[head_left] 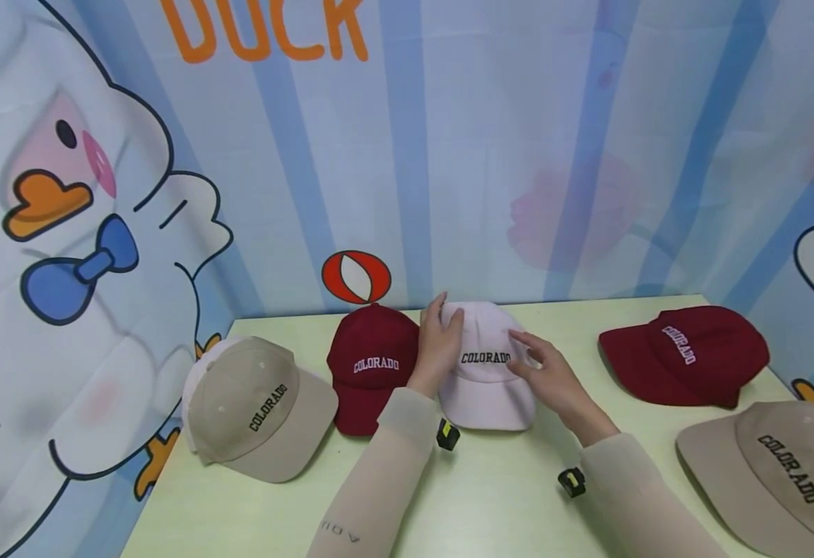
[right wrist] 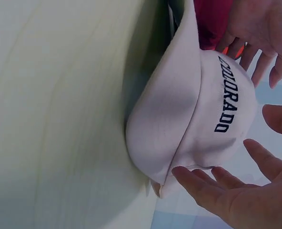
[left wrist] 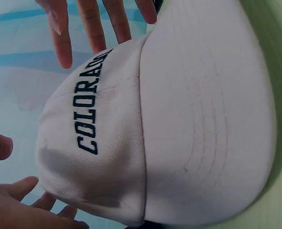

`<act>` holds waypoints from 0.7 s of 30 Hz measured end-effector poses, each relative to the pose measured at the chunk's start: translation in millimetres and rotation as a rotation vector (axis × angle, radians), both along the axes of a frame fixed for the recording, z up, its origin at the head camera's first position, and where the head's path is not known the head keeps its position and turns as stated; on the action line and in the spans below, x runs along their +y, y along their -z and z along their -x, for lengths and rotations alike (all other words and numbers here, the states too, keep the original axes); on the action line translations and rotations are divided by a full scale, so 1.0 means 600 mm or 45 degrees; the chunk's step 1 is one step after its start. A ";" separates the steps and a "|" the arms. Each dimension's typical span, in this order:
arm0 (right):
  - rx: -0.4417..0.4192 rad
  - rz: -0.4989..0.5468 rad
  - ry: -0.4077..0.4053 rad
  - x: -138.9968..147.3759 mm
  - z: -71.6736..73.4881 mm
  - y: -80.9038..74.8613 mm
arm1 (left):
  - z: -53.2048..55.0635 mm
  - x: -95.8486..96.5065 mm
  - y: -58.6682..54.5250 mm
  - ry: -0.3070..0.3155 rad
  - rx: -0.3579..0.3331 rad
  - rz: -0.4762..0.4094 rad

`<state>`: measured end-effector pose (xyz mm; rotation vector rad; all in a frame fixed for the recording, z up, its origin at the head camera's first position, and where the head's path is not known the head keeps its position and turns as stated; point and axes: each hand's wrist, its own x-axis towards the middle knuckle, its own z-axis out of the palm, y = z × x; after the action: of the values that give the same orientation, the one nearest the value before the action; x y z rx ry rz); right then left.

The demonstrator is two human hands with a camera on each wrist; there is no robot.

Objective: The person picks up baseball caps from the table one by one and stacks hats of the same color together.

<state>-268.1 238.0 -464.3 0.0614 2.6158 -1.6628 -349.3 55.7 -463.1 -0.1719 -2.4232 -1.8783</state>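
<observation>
A pale pink baseball cap (head_left: 487, 399) with dark COLORADO lettering rests on the table, its brim toward me. My left hand (head_left: 438, 345) is at the cap's left side, fingers extended along the crown and between it and a dark red cap (head_left: 372, 341). On the other side my right hand (head_left: 555, 381) has its fingers spread, with thumb and fingertips beside the crown. The left wrist view shows the left hand (left wrist: 26, 202) low, with loosely bent fingers by the crown. In the right wrist view the right hand (right wrist: 246, 195) has its fingertips right at the cap's edge.
A beige cap (head_left: 239, 395) sits over a paler cap (head_left: 193, 368) on the left. Another dark red cap (head_left: 717, 349) and a beige cap (head_left: 791, 465) lie on the right. The pale table (head_left: 491, 496) ends against a printed cloth backdrop (head_left: 463, 155).
</observation>
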 end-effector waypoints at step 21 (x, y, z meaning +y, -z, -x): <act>0.001 0.353 -0.085 -0.123 -0.081 -0.021 | -0.110 -0.147 -0.029 0.126 0.380 0.516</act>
<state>-219.7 164.0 -451.7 -0.0347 2.3327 -1.9803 -283.3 -32.8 -445.7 -0.5588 -2.5795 -1.2540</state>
